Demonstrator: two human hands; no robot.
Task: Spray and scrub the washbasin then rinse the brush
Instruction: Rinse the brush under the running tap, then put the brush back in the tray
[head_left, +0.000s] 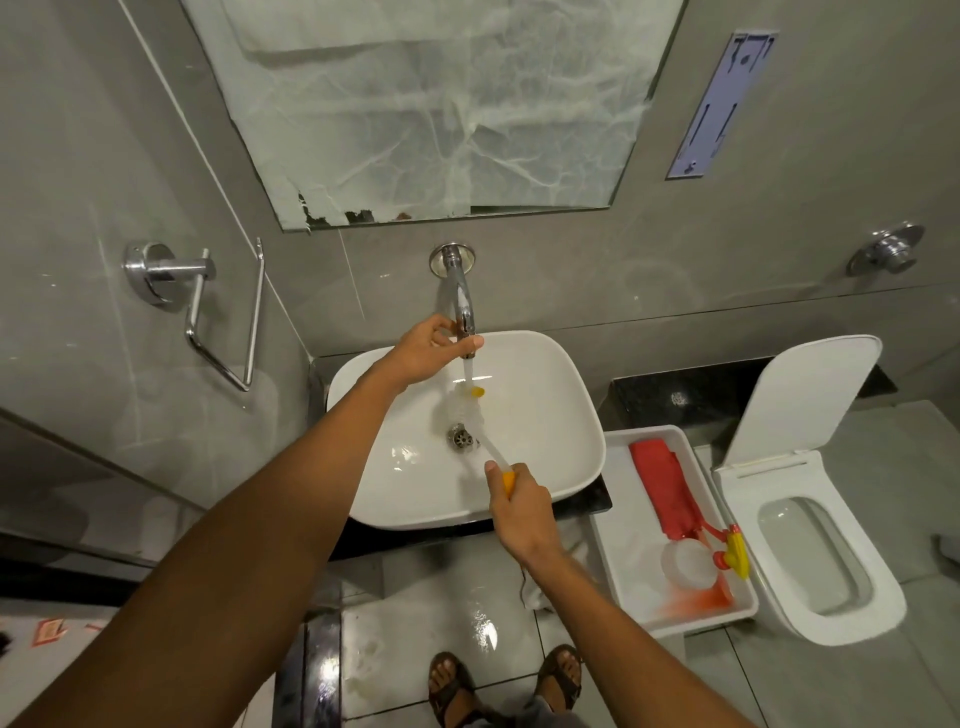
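A white washbasin (550, 415) sits on a dark counter below a chrome tap (461, 296) fixed to the wall. Water runs from the tap onto the white bristle head of a brush (464, 405) with a yellow tip and yellow handle. My right hand (519, 506) grips the brush handle over the basin's front right. My left hand (428, 351) pinches the tap's spout end, thumb and fingers around it. The drain (461, 435) shows beneath the brush shaft.
A white tray (621, 525) to the right of the basin holds a red cloth (667, 486) and a spray bottle (698, 558) lying on its side. An open toilet (810, 540) stands further right. A towel ring (223, 317) hangs at left. My sandalled feet stand on wet floor tiles.
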